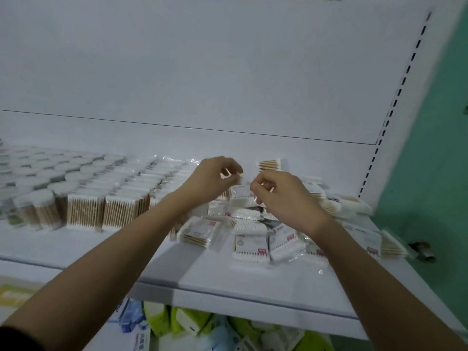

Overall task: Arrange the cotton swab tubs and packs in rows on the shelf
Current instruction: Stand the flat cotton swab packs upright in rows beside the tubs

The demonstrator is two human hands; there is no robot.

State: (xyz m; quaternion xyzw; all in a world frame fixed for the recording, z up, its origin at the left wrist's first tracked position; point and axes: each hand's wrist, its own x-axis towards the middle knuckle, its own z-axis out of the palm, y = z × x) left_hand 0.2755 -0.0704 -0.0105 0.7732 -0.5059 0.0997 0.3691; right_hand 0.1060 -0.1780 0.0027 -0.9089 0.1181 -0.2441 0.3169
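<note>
Most stock is rowed: tubs at 9 o'clock, upright packs beside them | loose pile at 3 o'clock remains | left hand and right hand both pinch one pack above pile, shelf centre.

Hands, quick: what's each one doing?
Left hand: pinching the pack by its top edge.
Right hand: pinching the same pack.
</note>
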